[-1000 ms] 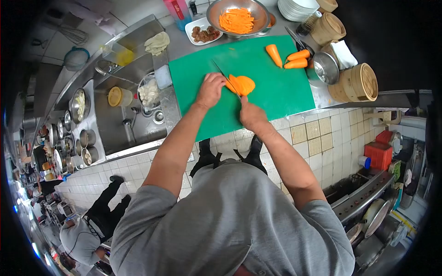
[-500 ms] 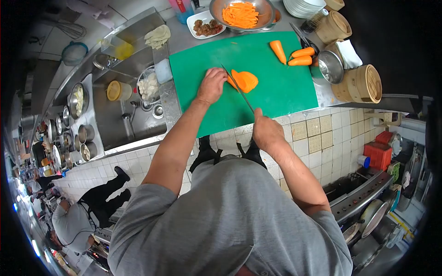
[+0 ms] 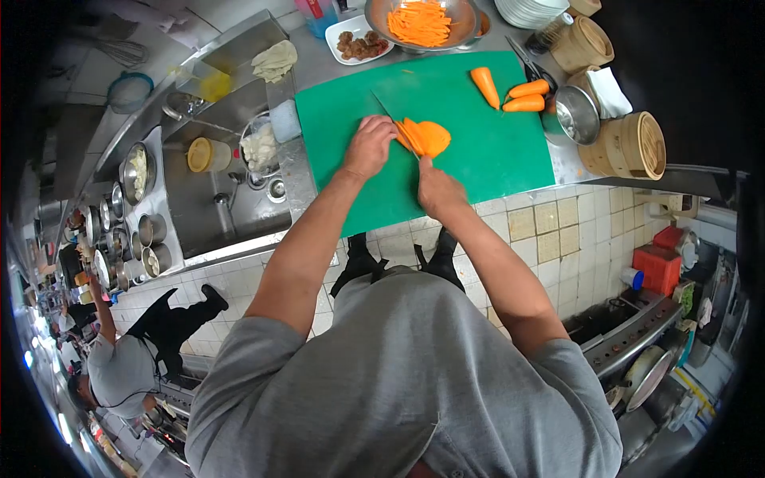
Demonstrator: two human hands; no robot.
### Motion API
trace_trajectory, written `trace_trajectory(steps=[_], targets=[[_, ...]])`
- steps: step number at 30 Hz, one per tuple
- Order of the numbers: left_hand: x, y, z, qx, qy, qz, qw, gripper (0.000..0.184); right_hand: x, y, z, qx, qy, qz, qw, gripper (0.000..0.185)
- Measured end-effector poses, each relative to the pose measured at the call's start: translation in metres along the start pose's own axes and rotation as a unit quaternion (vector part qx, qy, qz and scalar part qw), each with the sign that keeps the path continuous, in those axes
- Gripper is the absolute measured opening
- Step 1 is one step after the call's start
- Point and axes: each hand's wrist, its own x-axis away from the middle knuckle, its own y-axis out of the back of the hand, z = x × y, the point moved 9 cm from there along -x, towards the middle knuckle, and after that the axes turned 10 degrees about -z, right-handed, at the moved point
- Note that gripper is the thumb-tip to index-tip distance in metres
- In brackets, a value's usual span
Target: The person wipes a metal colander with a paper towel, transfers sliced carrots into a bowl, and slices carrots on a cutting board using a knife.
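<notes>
My right hand [image 3: 441, 192] is closed round the handle of a kitchen knife [image 3: 381, 102]. Its blade points away to the upper left, passing close by the fingertips of my left hand [image 3: 370, 146]. Those fingers are curled and pressed together over the end of a carrot, which they mostly hide. Thin carrot slices [image 3: 430, 139] lie fanned out against the right side of the blade. All this is on a green cutting board [image 3: 478, 159]. Several peeled carrots [image 3: 484, 88] lie towards the board's far right corner.
Beyond the board are a metal bowl of carrot strips [image 3: 421, 24] and a white dish of brown pieces [image 3: 360, 46]. A small metal bowl [image 3: 574, 115] and bamboo steamers [image 3: 633, 147] stand right. Left is a sink [image 3: 191, 219]; a co-worker [image 3: 119, 370] stands behind it.
My right hand and the knife have shifted left and away from me. The slices right of the blade are more fanned out. The co-worker's arm is now stretched out.
</notes>
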Motion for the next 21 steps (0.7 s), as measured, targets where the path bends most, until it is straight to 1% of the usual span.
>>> trace_trajectory(steps=[4,6,8,10,15,17,19,21], targets=[[0.004,-0.001,0.004,0.001,-0.003,-0.015,1.0,0.009,-0.005,-0.006,-0.003,-0.001,-0.01,0.0,1.0,0.024],[-0.001,0.0,0.012,0.026,0.033,-0.016,0.999,0.007,-0.005,-0.003,-0.002,0.003,-0.007,-0.008,1.0,0.024],[0.0,0.002,0.013,0.015,0.038,-0.022,0.999,0.007,-0.003,-0.008,-0.004,0.004,-0.004,-0.011,1.0,0.025],[-0.003,0.005,0.015,0.004,0.044,-0.029,0.999,0.007,-0.006,-0.011,-0.006,-0.027,0.027,-0.039,0.999,0.022],[-0.002,0.002,0.018,0.003,0.022,-0.031,0.999,0.007,0.022,0.018,0.004,-0.037,0.022,-0.046,0.998,0.021],[-0.002,0.004,0.016,0.006,0.031,-0.025,0.999,0.007,0.036,0.035,0.01,-0.037,0.021,-0.045,0.998,0.02],[-0.002,0.003,0.018,0.011,0.04,-0.022,0.999,0.006,0.051,0.044,0.009,-0.018,-0.003,-0.008,1.0,0.022],[-0.002,0.002,0.016,-0.008,0.019,-0.028,0.999,0.007,0.065,0.047,0.007,-0.006,-0.002,-0.005,1.0,0.022]])
